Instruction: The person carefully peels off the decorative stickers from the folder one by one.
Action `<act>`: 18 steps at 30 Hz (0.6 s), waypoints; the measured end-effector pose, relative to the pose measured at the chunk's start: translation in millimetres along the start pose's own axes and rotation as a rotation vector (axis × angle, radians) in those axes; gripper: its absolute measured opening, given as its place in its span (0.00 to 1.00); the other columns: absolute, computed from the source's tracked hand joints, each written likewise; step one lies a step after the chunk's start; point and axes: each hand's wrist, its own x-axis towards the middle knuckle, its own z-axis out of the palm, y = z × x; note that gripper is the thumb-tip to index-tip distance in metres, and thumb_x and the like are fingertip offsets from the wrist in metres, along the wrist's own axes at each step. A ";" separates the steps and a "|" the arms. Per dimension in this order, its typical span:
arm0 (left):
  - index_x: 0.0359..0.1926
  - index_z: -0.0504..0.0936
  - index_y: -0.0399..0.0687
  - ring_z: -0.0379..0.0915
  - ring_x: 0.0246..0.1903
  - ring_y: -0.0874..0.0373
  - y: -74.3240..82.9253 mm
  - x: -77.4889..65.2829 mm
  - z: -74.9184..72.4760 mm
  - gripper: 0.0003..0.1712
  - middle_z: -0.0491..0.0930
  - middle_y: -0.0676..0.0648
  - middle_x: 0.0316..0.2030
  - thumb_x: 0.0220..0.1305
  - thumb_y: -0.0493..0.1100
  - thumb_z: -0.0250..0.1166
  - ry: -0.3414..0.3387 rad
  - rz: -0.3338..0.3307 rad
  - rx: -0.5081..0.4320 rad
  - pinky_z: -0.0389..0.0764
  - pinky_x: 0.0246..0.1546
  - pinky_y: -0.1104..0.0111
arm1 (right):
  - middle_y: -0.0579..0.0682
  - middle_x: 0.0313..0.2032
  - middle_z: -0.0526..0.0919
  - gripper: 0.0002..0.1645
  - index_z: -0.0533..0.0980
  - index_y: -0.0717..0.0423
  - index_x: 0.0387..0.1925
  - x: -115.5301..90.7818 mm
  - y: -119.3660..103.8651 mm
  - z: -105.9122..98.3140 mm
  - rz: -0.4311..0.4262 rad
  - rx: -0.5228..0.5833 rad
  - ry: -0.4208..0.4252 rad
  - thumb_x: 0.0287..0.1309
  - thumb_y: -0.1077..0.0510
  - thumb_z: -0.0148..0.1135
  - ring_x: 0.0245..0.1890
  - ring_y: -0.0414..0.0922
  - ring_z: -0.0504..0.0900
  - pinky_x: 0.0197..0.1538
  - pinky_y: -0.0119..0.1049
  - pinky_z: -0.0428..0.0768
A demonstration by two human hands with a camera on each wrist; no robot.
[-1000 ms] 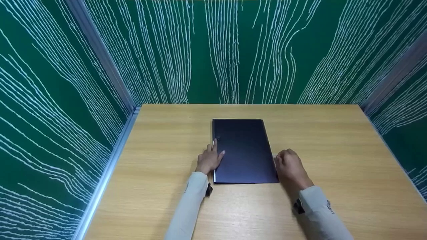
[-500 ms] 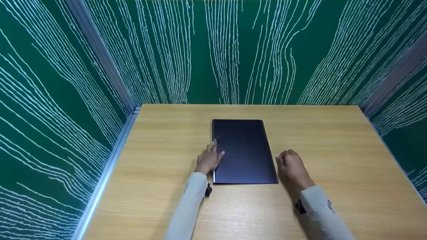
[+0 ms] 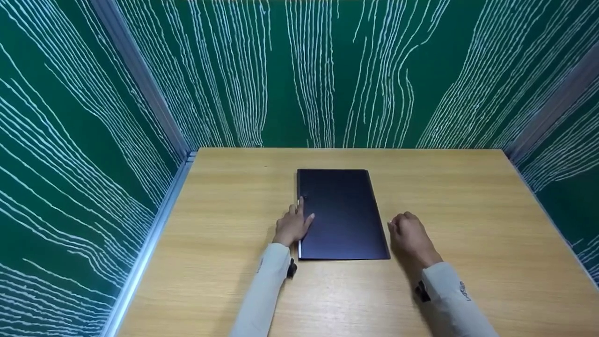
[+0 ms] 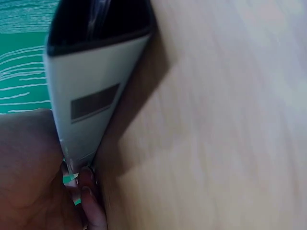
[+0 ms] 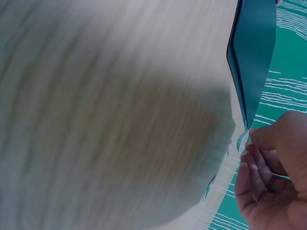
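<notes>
A dark ring binder (image 3: pixel 341 215) lies on its side on the table, its white spine (image 4: pixel 88 91) with a grey label facing left. My left hand (image 3: pixel 291 225) rests on the spine side, with the thumb over the cover and the fingers along the edge. In the left wrist view, fingertips (image 4: pixel 88 184) sit low at the spine's far end. Just right of the binder's opening side, my right hand (image 3: pixel 411 236) has its fingers curled and its thumb and forefinger pinch a small piece of clear plastic film (image 5: pixel 242 140).
The wooden table (image 3: pixel 224 201) runs back to a green wall (image 3: pixel 299 70) patterned with white lines. Metal frame posts (image 3: pixel 145 84) stand at the corners, and a rail (image 3: pixel 140 262) follows the table's left edge.
My right hand has shifted slightly right, opening a small gap to the binder's edge. The left hand keeps its place on the binder.
</notes>
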 end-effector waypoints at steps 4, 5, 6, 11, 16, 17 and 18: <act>0.80 0.42 0.51 0.76 0.50 0.46 -1.4 0.2 -0.6 0.42 0.66 0.39 0.65 0.77 0.64 0.41 -0.006 0.003 -0.005 0.77 0.44 0.52 | 0.63 0.35 0.81 0.11 0.79 0.71 0.33 0.7 -0.5 0.3 -0.009 -0.005 -0.006 0.67 0.64 0.57 0.37 0.57 0.78 0.45 0.52 0.79; 0.80 0.43 0.51 0.76 0.51 0.45 -1.3 0.1 -0.9 0.42 0.66 0.39 0.65 0.77 0.64 0.42 -0.004 0.003 -0.013 0.77 0.45 0.51 | 0.63 0.35 0.81 0.11 0.79 0.71 0.33 1.0 -0.4 0.1 -0.011 -0.008 -0.008 0.67 0.64 0.57 0.37 0.57 0.78 0.45 0.52 0.79; 0.80 0.43 0.51 0.76 0.51 0.45 -1.4 0.3 -1.0 0.42 0.66 0.39 0.65 0.76 0.64 0.42 -0.004 0.002 -0.016 0.77 0.45 0.51 | 0.63 0.35 0.81 0.11 0.79 0.71 0.34 1.2 -0.5 -0.3 -0.015 -0.012 -0.012 0.67 0.64 0.56 0.37 0.57 0.78 0.44 0.52 0.79; 0.80 0.43 0.50 0.76 0.51 0.45 -2.8 2.6 -0.2 0.42 0.67 0.39 0.63 0.76 0.64 0.42 -0.006 0.000 -0.019 0.76 0.46 0.50 | 0.63 0.36 0.81 0.11 0.79 0.71 0.34 1.8 0.5 1.0 -0.017 -0.017 -0.014 0.67 0.64 0.56 0.38 0.58 0.79 0.46 0.53 0.79; 0.80 0.42 0.51 0.76 0.50 0.46 -2.9 3.0 1.2 0.42 0.68 0.39 0.62 0.76 0.65 0.41 -0.017 0.000 -0.022 0.76 0.46 0.52 | 0.62 0.34 0.81 0.11 0.79 0.70 0.32 -0.7 1.6 3.8 -0.011 -0.024 -0.011 0.67 0.65 0.56 0.36 0.56 0.79 0.45 0.52 0.80; 0.80 0.42 0.52 0.76 0.50 0.46 -2.7 2.9 1.0 0.42 0.68 0.39 0.62 0.76 0.65 0.41 -0.018 0.000 -0.022 0.76 0.46 0.52 | 0.62 0.34 0.81 0.11 0.79 0.70 0.32 -1.0 1.7 4.2 -0.010 -0.025 -0.009 0.67 0.65 0.56 0.36 0.56 0.79 0.44 0.52 0.80; 0.80 0.41 0.52 0.76 0.50 0.46 -2.3 2.9 0.8 0.42 0.68 0.40 0.62 0.76 0.65 0.40 -0.020 -0.001 -0.020 0.76 0.46 0.52 | 0.62 0.33 0.81 0.11 0.79 0.70 0.32 -1.3 1.7 4.5 -0.009 -0.025 -0.007 0.66 0.65 0.57 0.36 0.56 0.79 0.44 0.52 0.80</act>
